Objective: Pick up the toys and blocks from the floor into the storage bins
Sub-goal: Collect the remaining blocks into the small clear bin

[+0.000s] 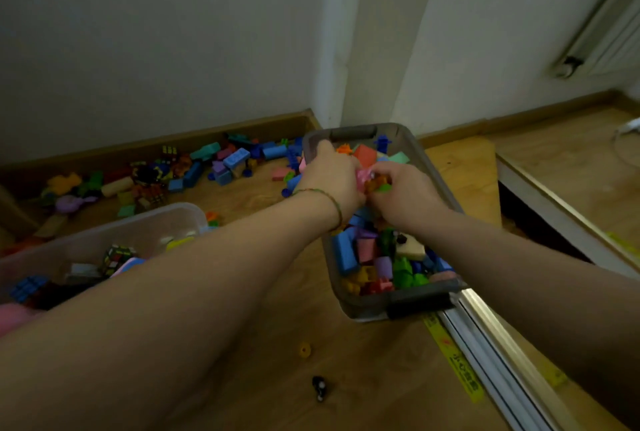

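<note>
Both my hands are over the grey storage bin point(419, 302), which holds several coloured blocks. My left hand point(334, 179) and my right hand point(405, 193) are curled together around a small bunch of blocks point(372, 181), pink, orange and green, just above the bin's contents. A heap of loose blocks and toys point(194, 167) lies on the wooden floor along the wall at the left. A clear bin point(162, 216) at the lower left holds puzzle cubes and other toys, partly hidden by my left forearm.
A small yellow ring piece point(304, 349) and a small black toy point(319, 388) lie on the floor near me. A metal door track point(498, 358) with a yellow strip runs along the right. A wall corner stands behind the grey bin.
</note>
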